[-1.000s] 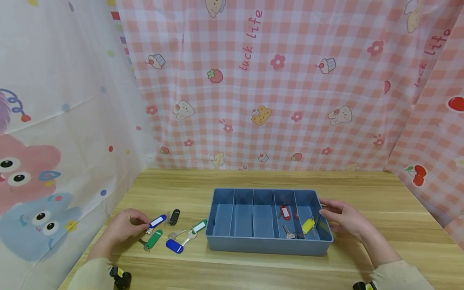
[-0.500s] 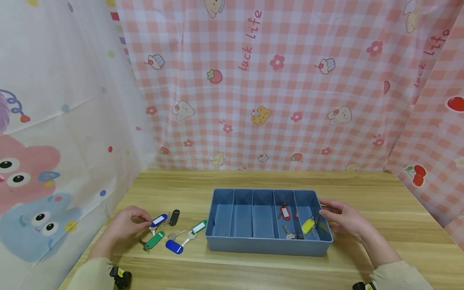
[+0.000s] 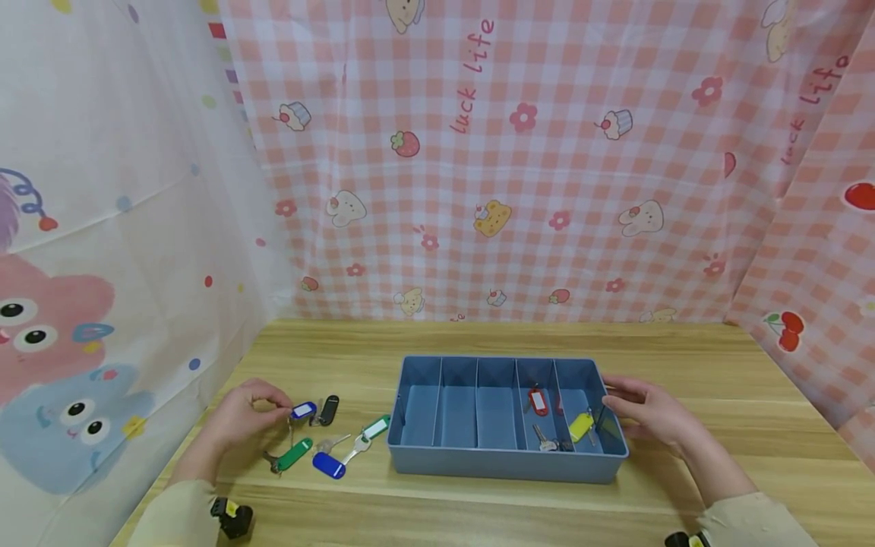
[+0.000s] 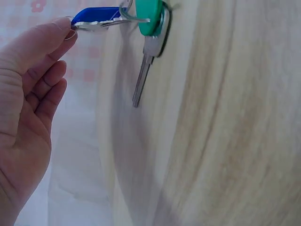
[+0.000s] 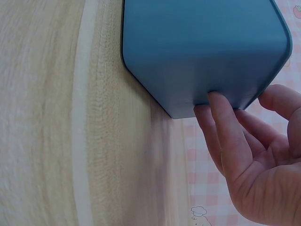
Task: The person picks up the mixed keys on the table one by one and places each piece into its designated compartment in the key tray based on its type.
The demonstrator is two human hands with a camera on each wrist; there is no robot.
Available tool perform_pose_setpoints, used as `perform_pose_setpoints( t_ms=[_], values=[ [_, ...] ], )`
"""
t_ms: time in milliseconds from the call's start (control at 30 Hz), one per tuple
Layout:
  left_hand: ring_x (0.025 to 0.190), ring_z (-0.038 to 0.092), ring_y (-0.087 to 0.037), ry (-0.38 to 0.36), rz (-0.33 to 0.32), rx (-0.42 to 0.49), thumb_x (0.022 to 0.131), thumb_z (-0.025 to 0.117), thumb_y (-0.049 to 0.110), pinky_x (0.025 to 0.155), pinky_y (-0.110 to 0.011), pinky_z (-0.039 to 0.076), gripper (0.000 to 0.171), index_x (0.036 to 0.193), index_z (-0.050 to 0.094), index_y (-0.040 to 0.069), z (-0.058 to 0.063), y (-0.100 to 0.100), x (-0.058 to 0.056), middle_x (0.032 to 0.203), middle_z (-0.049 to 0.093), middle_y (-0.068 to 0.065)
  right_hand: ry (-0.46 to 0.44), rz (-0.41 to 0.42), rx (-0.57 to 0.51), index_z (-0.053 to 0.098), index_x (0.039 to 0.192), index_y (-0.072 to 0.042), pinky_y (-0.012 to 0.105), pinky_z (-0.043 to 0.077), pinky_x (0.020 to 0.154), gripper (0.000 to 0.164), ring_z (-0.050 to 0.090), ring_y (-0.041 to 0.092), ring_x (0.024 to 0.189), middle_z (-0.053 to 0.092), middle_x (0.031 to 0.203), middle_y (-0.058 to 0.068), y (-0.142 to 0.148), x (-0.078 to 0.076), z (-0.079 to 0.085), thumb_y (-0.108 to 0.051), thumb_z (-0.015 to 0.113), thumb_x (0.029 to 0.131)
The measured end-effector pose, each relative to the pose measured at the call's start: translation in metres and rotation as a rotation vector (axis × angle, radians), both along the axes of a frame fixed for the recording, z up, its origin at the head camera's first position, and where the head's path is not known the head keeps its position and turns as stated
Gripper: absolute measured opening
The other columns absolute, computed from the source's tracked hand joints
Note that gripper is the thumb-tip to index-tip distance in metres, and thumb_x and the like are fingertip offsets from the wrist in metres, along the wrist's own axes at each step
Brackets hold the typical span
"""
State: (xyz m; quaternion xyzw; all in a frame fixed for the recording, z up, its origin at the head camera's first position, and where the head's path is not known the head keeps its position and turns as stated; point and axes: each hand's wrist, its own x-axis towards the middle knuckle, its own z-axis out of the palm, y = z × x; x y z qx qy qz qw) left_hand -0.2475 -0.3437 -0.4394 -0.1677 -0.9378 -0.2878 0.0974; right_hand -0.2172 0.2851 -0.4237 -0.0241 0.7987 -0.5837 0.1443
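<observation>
While left grip (image 3: 244, 412) pinches one key (image 4: 96, 26) | right (image 3: 649, 412) holds one tray (image 3: 506, 464) | tabletop (image 3: 437, 513): four tags (image 3: 330, 465)

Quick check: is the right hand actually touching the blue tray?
Touching. The right wrist view shows the right hand with fingertips against the outside of the blue tray, no gap visible.

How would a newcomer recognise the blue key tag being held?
Find the blue divided tray, then look left to the left hand. It holds the blue key tag, whose white label shows; the other blue tag lies on the table, showing mostly blue.
</observation>
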Motion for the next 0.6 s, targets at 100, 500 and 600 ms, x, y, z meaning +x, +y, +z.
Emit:
perform_pose_setpoints(
  t_ms=[100, 500, 600],
  values=[
    [0.09, 0.059, -0.018, 0.006, -0.007, -0.002, 0.084, 0.079, 0.007, 0.086, -0.049, 0.047, 0.014, 0.082, 0.076, 0.021, 0.002, 0.002, -0.001, 0.089, 0.066, 0.008, 0.003, -0.002, 0.002, 0.028, 0.149, 0.012, 0.049, 0.054, 0.086, 0.065, 0.057, 0.031, 0.116, 0.04, 0.143, 0.037, 0.0, 0.0, 0.0, -0.021, 0.059, 0.101],
    [0.089, 0.058, -0.015, 0.035, -0.031, 0.014, 0.085, 0.079, 0.008, 0.085, -0.05, 0.049, 0.015, 0.084, 0.076, 0.023, 0.009, 0.015, -0.001, 0.089, 0.066, 0.009, 0.009, -0.01, 0.016, 0.03, 0.149, 0.011, 0.048, 0.054, 0.087, 0.065, 0.057, 0.033, 0.117, 0.041, 0.143, 0.036, 0.0, 0.001, -0.001, -0.022, 0.06, 0.101],
    [0.089, 0.059, -0.017, 0.047, -0.038, 0.017, 0.085, 0.079, 0.009, 0.084, -0.049, 0.049, 0.014, 0.084, 0.076, 0.023, 0.012, 0.02, 0.0, 0.089, 0.066, 0.01, 0.006, -0.014, 0.024, 0.03, 0.149, 0.01, 0.048, 0.054, 0.087, 0.065, 0.055, 0.034, 0.119, 0.04, 0.143, 0.035, -0.001, 0.001, 0.0, -0.022, 0.06, 0.101]
  ],
)
